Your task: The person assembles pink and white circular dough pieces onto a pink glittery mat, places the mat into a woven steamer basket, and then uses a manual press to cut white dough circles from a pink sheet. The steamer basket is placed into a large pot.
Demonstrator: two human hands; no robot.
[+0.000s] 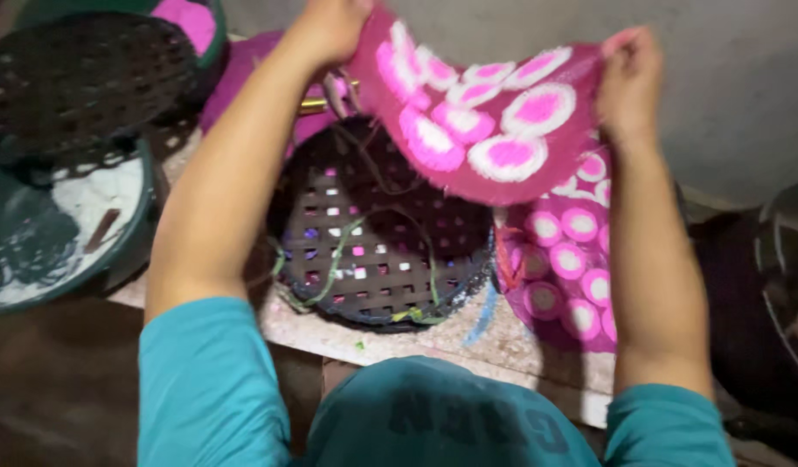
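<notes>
Head view: left hand (330,26) and right hand (628,73), fingers pinched on the pink patterned cloth (485,121), hold it stretched above the dark perforated basket (381,242). Risk: sagging hem could snag the basket's loose strings.

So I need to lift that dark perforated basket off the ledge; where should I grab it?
Grip the dark perforated basket by its near rim, coming from the front, your side. That edge is bare; the pink cloth held by the left hand and right hand overhangs the far rim.
</notes>
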